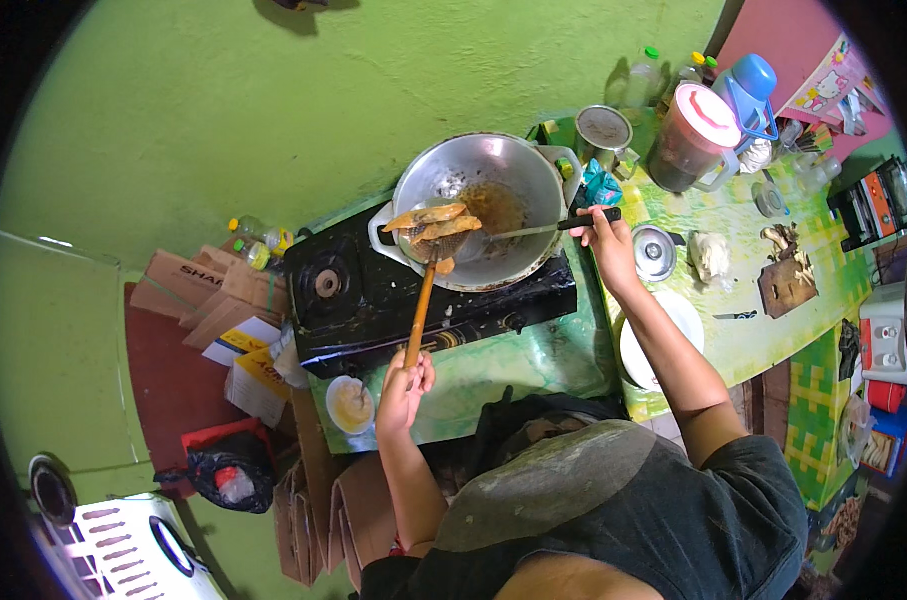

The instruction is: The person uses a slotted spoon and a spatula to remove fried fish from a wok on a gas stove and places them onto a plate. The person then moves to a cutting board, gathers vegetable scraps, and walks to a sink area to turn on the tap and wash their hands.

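Note:
My left hand (406,390) is closed around the wooden handle of a wire skimmer (421,307). Browned fried pieces (444,223) lie on the skimmer's mesh, held over the left side of a large metal wok (491,150). One smaller piece sits at the mesh's lower edge. The black handle of a metal spatula (532,231) is gripped in my right hand (605,241) at the wok's right rim. Its blade reaches into the wok near the brown oil (498,208) and is partly hidden. The wok stands on the right part of a black gas stove (333,322).
Below the stove's left end is a bowl of pale batter (350,405). Right of the wok are a metal mug (604,129), a pitcher (695,139), a pot lid (654,253) and a white plate (667,330). Farther right lie a knife (736,316) and a wooden chopping board (787,289).

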A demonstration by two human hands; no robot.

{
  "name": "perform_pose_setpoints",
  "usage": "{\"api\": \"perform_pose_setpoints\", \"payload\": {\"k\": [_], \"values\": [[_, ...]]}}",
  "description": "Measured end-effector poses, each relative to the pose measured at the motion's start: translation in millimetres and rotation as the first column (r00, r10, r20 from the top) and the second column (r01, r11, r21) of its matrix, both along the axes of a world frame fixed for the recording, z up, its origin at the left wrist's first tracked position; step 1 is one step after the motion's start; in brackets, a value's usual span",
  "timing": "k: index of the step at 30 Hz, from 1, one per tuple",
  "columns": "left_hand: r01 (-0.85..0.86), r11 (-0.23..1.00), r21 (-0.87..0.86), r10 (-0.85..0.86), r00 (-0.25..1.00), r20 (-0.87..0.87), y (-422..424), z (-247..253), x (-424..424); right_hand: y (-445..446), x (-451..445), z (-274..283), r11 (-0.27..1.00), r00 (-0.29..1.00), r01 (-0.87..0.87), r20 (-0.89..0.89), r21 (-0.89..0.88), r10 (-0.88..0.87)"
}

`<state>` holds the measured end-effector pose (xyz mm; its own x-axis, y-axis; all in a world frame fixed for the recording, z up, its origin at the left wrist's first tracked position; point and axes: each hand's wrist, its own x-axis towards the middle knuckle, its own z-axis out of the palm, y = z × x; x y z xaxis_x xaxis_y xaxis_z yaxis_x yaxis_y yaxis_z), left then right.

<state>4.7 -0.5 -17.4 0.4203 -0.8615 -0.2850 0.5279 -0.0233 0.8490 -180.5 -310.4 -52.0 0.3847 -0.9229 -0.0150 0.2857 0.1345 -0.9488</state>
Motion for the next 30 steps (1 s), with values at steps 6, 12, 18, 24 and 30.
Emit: {"api": "perform_pose_setpoints", "payload": {"k": [6,12,18,24,30], "values": [[0.035,0.999,0.002,-0.035,0.999,-0.008,2,0,2,-9,7,-6,1.0,1.0,-0.013,-0.022,0.001,0.013],[0.073,0.997,0.003,-0.073,0.996,-0.04,3,0,1,-6,7,-7,0.998,1.0,0.006,0.029,0.057,-0.008],[0.084,0.996,0.0,-0.084,0.995,-0.056,-1,2,-3,-5,0,-14,0.994,0.998,0.024,0.053,0.105,-0.03],[0.097,0.995,-0.001,-0.097,0.995,-0.039,-5,5,-5,-5,-10,-14,0.989,0.992,0.03,0.114,0.144,-0.046],[0.107,0.994,-0.012,-0.108,0.994,-0.032,-10,10,-7,-9,-19,-18,0.983,0.989,0.038,0.132,0.178,-0.062]]}}
